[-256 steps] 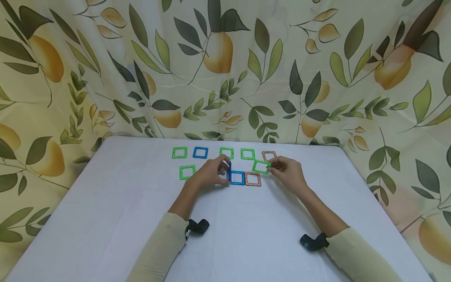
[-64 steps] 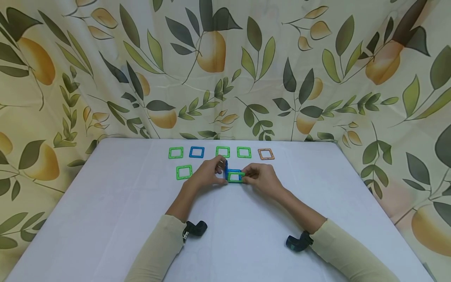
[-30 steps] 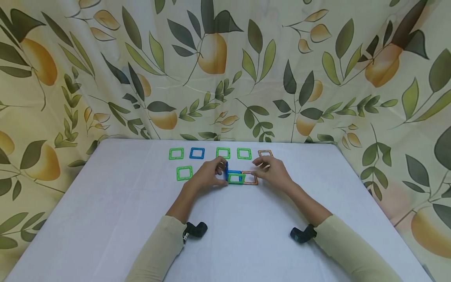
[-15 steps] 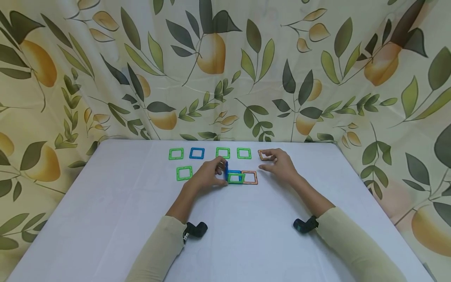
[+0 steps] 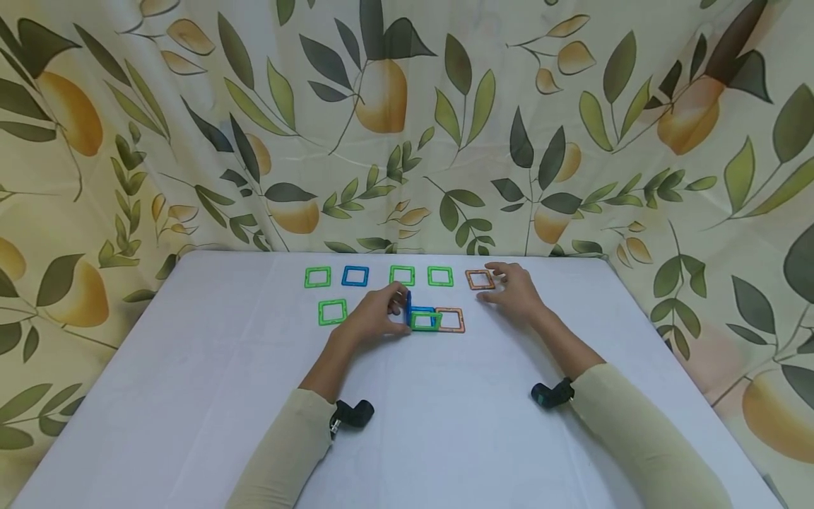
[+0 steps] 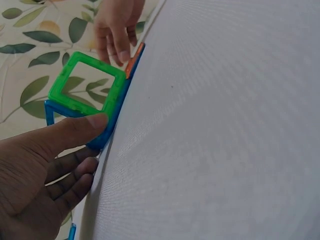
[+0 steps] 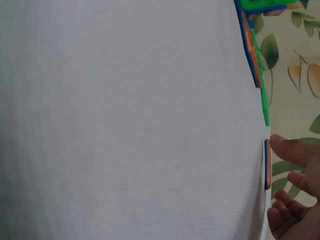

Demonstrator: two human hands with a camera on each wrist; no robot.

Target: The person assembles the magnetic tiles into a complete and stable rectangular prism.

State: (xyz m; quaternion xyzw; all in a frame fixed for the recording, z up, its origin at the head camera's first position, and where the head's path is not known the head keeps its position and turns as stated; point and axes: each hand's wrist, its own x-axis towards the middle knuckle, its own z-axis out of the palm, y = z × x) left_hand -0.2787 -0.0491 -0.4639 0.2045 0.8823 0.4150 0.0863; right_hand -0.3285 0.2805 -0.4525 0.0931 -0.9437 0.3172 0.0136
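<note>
Round the upright blue frame (image 5: 408,305), the left sleeve (image 5: 286,445) is nearest at seven o'clock, the right sleeve (image 5: 636,431) at four. The left hand (image 5: 374,313), at nine, clamps that frame between thumb and fingers. A green frame (image 6: 100,65) stands on the six o'clock edge of a flat blue frame (image 5: 424,309); a near orange frame (image 5: 462,321) lies at three. Farther, at two, the right hand (image 5: 516,293) has thumb and fingers apart by the far orange frame (image 5: 481,288); I cannot tell whether they touch it. Beyond, at twelve, hangs a patterned curtain (image 5: 407,162)
</note>
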